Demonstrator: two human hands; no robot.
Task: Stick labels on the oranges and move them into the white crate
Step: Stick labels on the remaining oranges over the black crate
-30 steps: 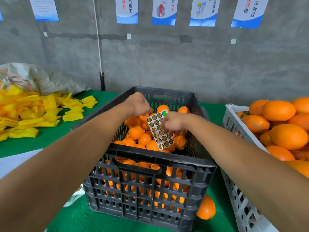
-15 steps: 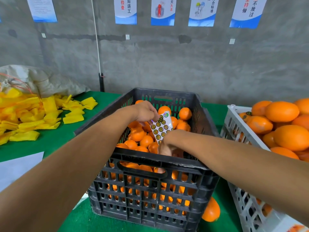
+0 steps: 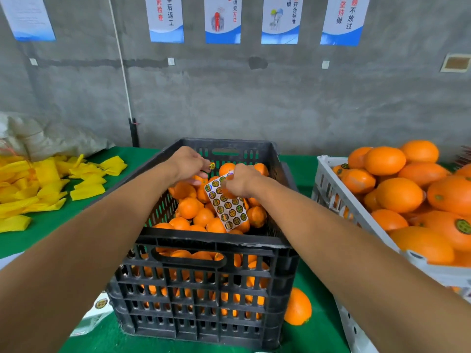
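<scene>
Black crate (image 3: 209,289) holds oranges (image 3: 188,207); white crate (image 3: 356,217) heaped likewise.

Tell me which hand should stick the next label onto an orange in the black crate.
Left. The left hand already pinches a peeled label above the oranges; the right hand is occupied holding the sticker sheet.

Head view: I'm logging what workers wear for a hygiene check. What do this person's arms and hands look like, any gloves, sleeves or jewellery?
Both forearms are bare up to the frame edge: no sleeves show. The left hand and right hand wear no gloves. No watch, bracelet or ring is visible, though parts of the fingers are hidden.
</scene>
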